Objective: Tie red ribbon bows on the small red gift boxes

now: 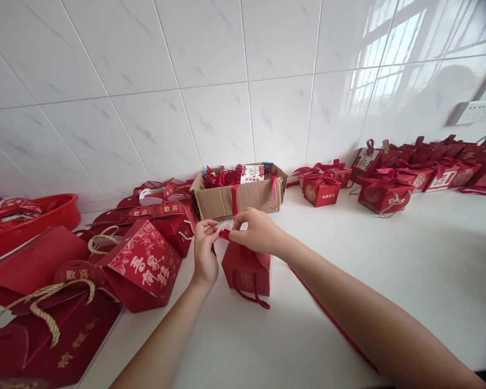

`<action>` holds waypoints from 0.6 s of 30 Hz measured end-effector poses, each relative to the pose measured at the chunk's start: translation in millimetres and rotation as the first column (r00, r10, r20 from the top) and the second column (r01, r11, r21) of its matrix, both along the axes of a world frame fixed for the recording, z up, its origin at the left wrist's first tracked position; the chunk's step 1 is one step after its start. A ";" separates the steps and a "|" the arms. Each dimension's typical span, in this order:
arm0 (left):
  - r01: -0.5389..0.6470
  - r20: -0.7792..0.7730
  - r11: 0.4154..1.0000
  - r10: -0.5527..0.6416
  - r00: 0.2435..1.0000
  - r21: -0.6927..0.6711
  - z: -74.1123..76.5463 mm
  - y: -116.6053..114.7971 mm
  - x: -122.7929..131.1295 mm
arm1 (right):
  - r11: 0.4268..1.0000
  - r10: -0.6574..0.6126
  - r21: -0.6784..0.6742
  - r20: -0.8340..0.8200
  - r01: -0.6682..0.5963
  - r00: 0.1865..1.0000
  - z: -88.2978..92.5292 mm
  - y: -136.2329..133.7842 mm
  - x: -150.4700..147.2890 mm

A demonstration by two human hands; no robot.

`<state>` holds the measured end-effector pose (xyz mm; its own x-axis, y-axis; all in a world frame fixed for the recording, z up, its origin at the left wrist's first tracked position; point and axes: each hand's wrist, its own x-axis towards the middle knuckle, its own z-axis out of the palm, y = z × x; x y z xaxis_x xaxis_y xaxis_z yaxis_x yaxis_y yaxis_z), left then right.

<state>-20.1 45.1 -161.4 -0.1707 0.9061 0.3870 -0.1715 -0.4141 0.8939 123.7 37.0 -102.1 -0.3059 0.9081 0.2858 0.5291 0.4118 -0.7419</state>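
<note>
Red ribbon (224,234) pinched by right hand (256,231) above red box (247,273), stood on table (230,346) | left hand (206,255) at ribbon's end, grip cannot be told | ribbon could be dropped if pinch is loosened

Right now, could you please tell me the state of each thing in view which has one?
Right hand: closed on red ribbon
Left hand: raised beside it, grip unclear
Small red box: upright, apparently closed, cord handle hanging
Cardboard box: open, filled with ribbons and cards
Red tub: open, holding red items
Gold-corded box at right: upright, bow on top
</note>
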 end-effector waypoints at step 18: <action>0.050 0.095 0.992 -0.039 0.995 -0.119 1.5 2.0 0.3 | 0.999 -0.039 -0.025 0.095 0.041 0.995 -2.7 8.2 3.3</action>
<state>-19.8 47.1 -159.9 -0.1592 0.9528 0.2585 -0.2709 -0.2940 0.9166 127.1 45.2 -104.7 -0.2937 0.9272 0.2323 0.6129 0.3692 -0.6986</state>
